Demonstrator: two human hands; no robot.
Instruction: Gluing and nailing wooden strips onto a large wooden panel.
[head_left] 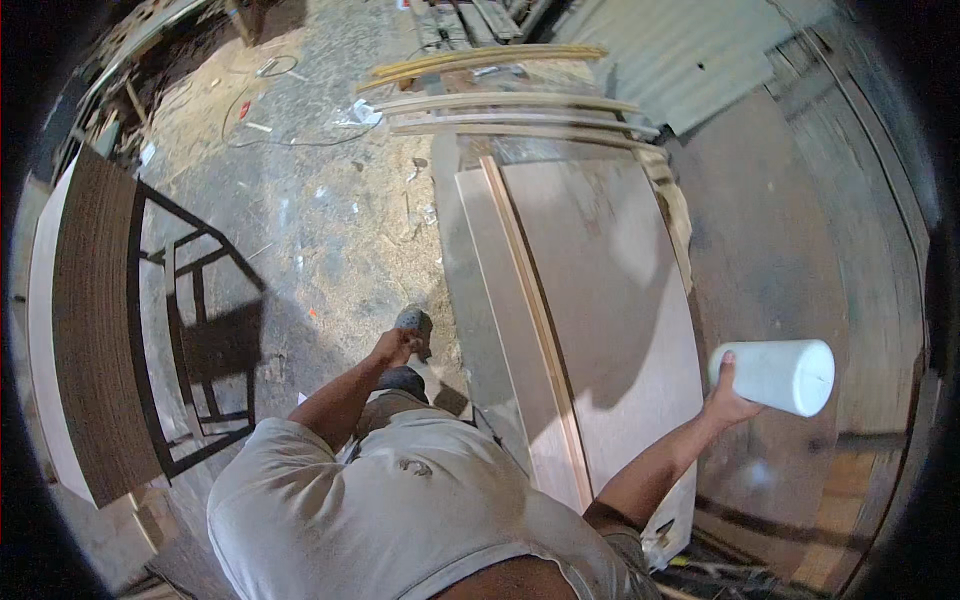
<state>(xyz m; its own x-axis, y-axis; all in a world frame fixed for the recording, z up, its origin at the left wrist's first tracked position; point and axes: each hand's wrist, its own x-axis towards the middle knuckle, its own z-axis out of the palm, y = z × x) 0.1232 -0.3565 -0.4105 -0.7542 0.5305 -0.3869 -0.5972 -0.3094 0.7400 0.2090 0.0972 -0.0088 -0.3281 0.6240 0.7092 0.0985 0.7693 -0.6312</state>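
Observation:
My right hand (733,398) is wrapped round a large white plastic bottle (780,376), thumb on top. The bottle lies on its side in the hand, its round base turned to the right and the other end partly covered by the hand. My left hand (397,346) hangs low in front of my body, beside a grey shoe (412,318); its fingers blend into the dark shapes there. Between my arms a pale wood panel (620,260) lies flat, with a long narrow wood strip (535,290) along its left part.
On the left stands a dark wood-grain board (95,320) with a black frame (215,250). Sawdust (350,220) covers the floor. Several long wood strips (510,102) lie beyond the panel. A brown sheet (760,230) leans or lies at the right, near a corrugated sheet (690,60).

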